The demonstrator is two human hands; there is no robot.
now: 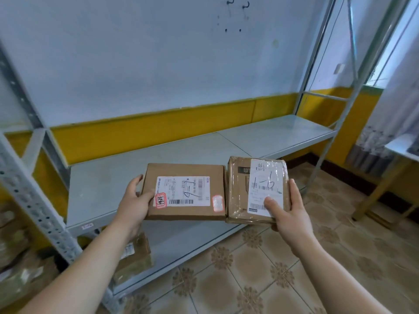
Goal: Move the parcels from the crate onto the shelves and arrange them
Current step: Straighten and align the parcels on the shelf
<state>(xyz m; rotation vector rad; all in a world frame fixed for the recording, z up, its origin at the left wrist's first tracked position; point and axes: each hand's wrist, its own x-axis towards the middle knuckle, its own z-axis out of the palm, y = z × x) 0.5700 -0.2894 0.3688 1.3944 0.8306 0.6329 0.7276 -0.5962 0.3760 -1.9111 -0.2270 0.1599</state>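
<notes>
— Two at once. Where are they?
— Before the white wall [136, 75] with its yellow band [158, 123], above the grey shelf [102, 189]. My left grip [133, 200] clasps the flat box [181, 171] by its left edge. My right grip [289, 214] holds the smaller taped parcel [238, 189], thumb [272, 206] on its label [265, 184]. Their edges touch. Both labels show a handwritten "1-6".

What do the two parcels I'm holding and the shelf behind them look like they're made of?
The flat brown box in the left hand looks like matte cardboard, with dull, plain faces. The smaller brown parcel in the right hand seems to be cardboard under glossy clear tape, going by the wrinkled glare. The grey shelf looks like painted sheet metal, smooth and faintly shiny.
</notes>
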